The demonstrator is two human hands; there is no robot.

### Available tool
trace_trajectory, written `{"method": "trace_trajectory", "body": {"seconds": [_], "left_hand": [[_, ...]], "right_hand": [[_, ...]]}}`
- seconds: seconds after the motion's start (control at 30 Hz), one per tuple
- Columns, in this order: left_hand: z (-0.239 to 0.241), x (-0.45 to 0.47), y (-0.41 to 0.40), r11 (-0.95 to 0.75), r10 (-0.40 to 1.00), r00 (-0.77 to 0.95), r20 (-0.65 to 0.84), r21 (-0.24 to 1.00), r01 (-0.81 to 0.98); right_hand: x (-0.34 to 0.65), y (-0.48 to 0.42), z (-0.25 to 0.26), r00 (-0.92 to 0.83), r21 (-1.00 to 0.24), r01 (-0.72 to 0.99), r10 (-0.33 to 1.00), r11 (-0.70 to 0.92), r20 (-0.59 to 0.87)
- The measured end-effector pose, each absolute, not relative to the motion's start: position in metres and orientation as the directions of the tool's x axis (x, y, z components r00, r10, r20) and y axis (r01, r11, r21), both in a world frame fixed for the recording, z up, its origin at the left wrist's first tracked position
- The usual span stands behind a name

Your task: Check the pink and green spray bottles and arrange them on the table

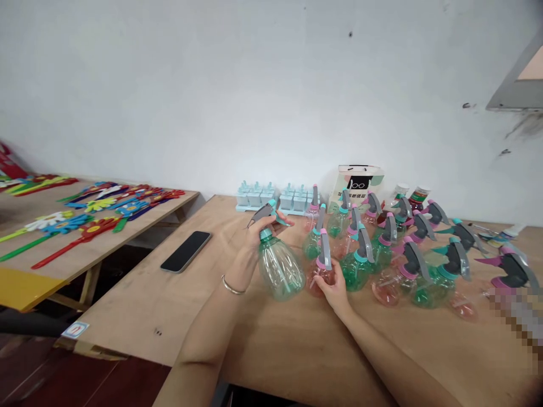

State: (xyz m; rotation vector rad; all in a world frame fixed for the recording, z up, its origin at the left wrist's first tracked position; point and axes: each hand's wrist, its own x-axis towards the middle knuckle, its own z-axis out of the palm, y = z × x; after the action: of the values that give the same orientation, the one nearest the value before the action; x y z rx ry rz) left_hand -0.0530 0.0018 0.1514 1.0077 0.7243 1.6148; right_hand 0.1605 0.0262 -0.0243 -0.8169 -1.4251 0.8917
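My left hand (pixel 259 229) is closed around the neck and trigger head of a clear green spray bottle (pixel 280 271), which is tilted, its round base toward the right. A bracelet circles that wrist. Close beside it, my right hand (pixel 334 287) has its thumb and fingers around the body of a pink spray bottle (pixel 317 277) with a grey and pink trigger head. Against its right side stands another green spray bottle (pixel 354 272) with a turquoise collar. Several more pink and green spray bottles (pixel 441 282) crowd the right part of the wooden table (pixel 271 345).
A black phone (pixel 186 251) lies on the left of the table. Pale blue ice-pop moulds (pixel 254 198), a printed paper bag (pixel 356 183) and lidded jars (pixel 418 198) stand along the wall. Across a gap, a second table (pixel 55 257) carries colourful hand-shaped clappers (pixel 95 229).
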Motion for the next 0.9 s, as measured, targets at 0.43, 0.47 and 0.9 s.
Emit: {"method": "trace_trajectory", "body": {"seconds": [0.43, 0.47, 0.9], "left_hand": [[0.158, -0.047, -0.006, -0.198, 0.966, 0.094, 0.239, 0.926, -0.32], [0.159, -0.048, -0.006, -0.201, 0.968, 0.083, 0.236, 0.932, -0.302], [0.157, -0.039, -0.006, -0.301, 0.953, -0.006, 0.302, 0.949, -0.095]], "right_hand": [[0.164, 0.029, -0.027, -0.072, -0.884, -0.015, 0.882, 0.467, 0.467], [0.164, 0.029, -0.027, -0.073, -0.884, -0.016, 0.881, 0.468, 0.468], [0.163, 0.028, -0.024, -0.087, -0.883, -0.028, 0.879, 0.468, 0.468]]}}
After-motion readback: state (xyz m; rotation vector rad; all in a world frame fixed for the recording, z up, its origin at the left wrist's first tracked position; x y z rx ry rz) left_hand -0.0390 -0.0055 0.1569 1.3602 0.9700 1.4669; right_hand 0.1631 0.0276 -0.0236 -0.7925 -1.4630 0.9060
